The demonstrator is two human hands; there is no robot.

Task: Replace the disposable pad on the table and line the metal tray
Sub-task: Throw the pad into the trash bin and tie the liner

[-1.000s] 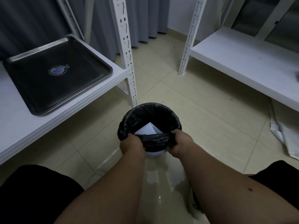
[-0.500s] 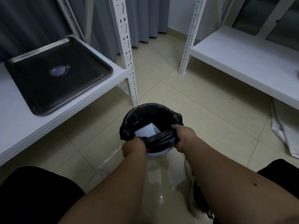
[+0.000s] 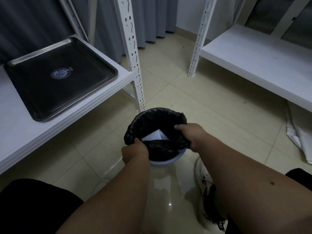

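**Bin liner tugged wider, tray unlined**

Down at lower centre of the frame, both hands busy on the black bin liner [image 3: 156, 115]. Left hand [image 3: 135, 152] clamped on the near fold of plastic, much where it sat a second ago. Right hand [image 3: 191, 136] now shifted up and outward along the rim, thumb hooked over the edge, dragging the near strip of liner taut across the mouth of the pale bin [image 3: 163, 162]. More of that pale rim exposed than a moment back, so liner apparently slipping off the near side, or being re-seated; cannot tell which from here.

Inside, a white folded sheet [image 3: 155, 135] poking up, most likely the used disposable pad, already dumped.

Metal tray [image 3: 55, 80] at upper left, flat on the white table [image 3: 15, 132], bare, round sticker showing in the middle, nothing lining it. Crumpled white sheets [image 3: 302, 137] on the floor at far right under the other shelf [image 3: 253, 53], possibly the fresh stock, though unclear.

Judgement: disposal step wrapping up; fresh pad and tray lining both yet to come.
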